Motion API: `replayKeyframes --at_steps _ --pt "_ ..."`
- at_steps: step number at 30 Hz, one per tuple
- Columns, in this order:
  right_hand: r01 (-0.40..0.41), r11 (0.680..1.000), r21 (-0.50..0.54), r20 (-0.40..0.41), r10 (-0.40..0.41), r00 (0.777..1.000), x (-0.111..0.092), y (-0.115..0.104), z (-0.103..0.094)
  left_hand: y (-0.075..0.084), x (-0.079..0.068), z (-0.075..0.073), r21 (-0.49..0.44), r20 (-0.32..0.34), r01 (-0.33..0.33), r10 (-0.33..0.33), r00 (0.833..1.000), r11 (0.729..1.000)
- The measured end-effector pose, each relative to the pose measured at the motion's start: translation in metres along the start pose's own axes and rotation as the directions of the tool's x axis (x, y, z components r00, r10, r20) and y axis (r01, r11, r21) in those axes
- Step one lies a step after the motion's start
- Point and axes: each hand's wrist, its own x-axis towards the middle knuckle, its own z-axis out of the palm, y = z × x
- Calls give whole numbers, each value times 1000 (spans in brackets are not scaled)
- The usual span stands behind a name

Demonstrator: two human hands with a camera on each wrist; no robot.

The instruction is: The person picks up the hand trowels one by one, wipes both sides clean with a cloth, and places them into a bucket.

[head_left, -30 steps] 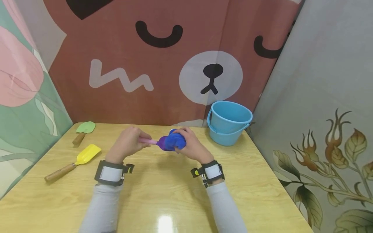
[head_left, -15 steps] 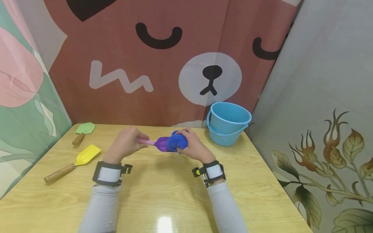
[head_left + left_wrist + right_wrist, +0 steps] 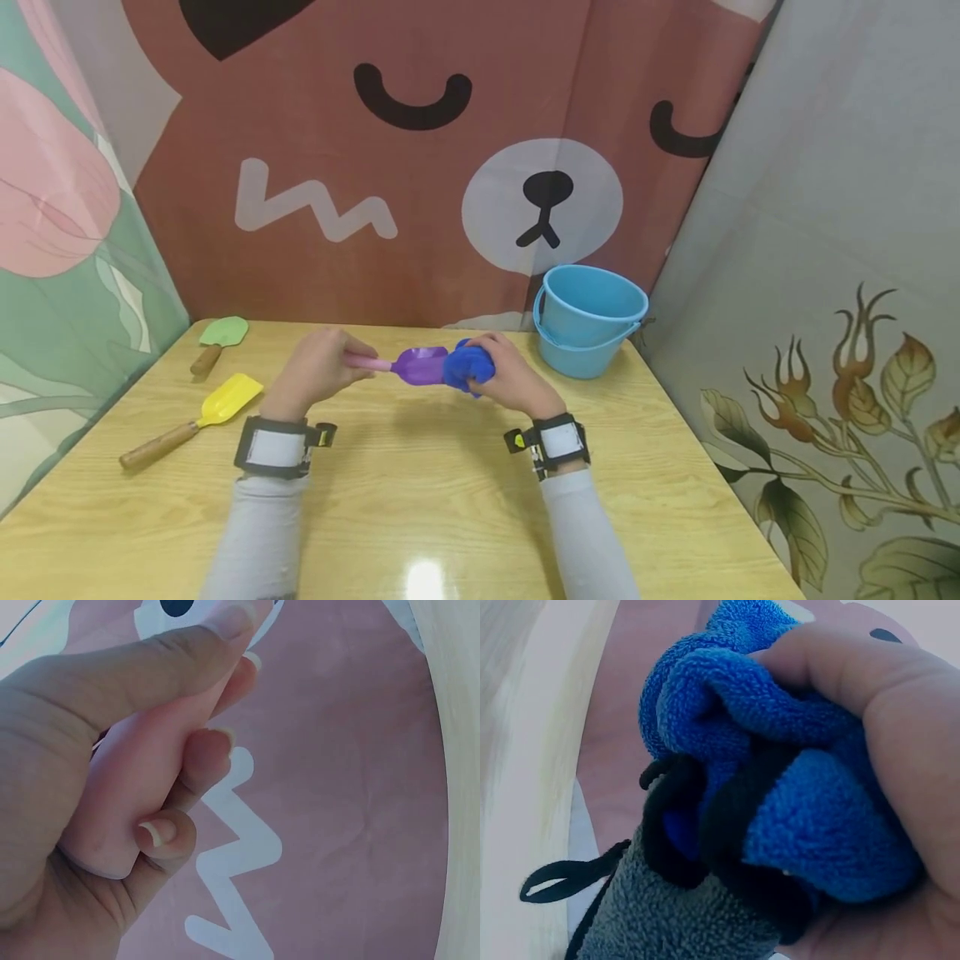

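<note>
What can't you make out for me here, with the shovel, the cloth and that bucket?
- Head view: the front end of the purple shovel, covered by the blue cloth.
- Head view: the blue bucket's inside bottom, hidden by its near side.
- Left wrist view: everything beyond the pink handle, cut off by the top edge.
- Right wrist view: the cloth's grey part, cut off by the bottom edge.

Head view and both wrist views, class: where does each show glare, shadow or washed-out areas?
Head view: a white glare patch at the bottom of the table, a soft shadow on it below the purple scoop; left wrist view: a cool cast over the pink handle, the right edge washed out; right wrist view: dim around the blue cloth, the left edge pale.
</note>
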Motion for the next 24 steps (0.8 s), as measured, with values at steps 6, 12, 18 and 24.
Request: replayKeyframes --at_steps 6,12,18,24 --pt "7 1000 12 -54 -7 998 -3 7 -10 -3 1 1 -12 0 16 -16 1000 1000" --pt "41 999 34 -131 -37 991 -2 7 -14 -3 2 4 -3 -3 -5 5 1000 1000" --pt "62 996 61 -140 -53 989 -3 -2 -12 -1 3 9 28 21 -22 22 1000 999" --pt "125 992 1 -185 -123 975 0 -8 -8 1 6 14 9 38 -31 30 999 999"
